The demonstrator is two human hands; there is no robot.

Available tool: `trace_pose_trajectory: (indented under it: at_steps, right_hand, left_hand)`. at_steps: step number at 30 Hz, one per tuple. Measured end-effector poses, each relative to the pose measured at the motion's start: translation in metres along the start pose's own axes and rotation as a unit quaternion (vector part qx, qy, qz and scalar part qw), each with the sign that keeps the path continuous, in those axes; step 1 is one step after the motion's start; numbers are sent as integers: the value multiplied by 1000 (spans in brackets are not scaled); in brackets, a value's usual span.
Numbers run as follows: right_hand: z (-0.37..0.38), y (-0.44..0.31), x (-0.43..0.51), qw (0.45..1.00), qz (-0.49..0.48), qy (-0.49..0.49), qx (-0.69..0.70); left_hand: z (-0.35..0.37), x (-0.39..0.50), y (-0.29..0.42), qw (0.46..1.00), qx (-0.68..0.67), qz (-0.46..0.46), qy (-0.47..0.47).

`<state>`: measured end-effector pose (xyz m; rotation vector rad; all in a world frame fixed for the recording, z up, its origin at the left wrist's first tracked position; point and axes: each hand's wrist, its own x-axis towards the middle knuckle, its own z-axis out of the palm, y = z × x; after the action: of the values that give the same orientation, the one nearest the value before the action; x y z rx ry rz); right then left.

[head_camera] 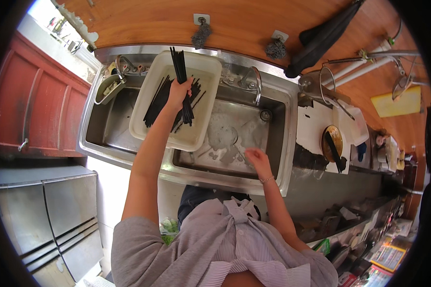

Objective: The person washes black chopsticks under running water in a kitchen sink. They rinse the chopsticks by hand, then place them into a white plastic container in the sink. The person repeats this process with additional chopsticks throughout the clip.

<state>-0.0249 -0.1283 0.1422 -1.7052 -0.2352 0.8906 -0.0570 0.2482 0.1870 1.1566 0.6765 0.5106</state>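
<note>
My left hand (179,94) grips a bundle of black chopsticks (180,66) near its middle. The bundle is held over a white plastic tub (212,71) that spans the divider of a double stainless steel sink. Many more black chopsticks (157,102) lie loose in the tub, in what looks like shallow water. Over the near side of the right sink basin (226,125) hovers my right hand (258,160), a bracelet on its wrist. Its fingers look curled and slightly blurred, and I see nothing held in them.
Faucets (256,86) rise behind both basins. A grey strainer caddy (109,89) sits at the left corner. Steel scourers (275,49) hang on the wooden wall. To the right are a round brown board or lid (332,143) and a wire strainer (327,82).
</note>
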Motion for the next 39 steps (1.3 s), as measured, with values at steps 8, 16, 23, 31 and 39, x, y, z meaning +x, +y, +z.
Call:
trace_pose_trajectory:
  at_steps: [8,16,23,31,39]
  right_hand:
    - [93,-44,46,808,164,-56,563]
    - [87,-3,66,769,116,31,627]
    - [75,16,11,704,199,-8,682]
    - [40,41,50,565,114,186,795]
    - [49,14,-19,816,-178,373,404]
  left_hand:
    - [97,-70,34,983,-139,24,-114]
    - [142,-124,-72,982,107,5,-153]
    - [164,-141,-114,987,-103,-9,-123]
    - [113,-196,-157,967,-50,-38,-247]
    - [22,-232,-184,851,-247,-459,-69]
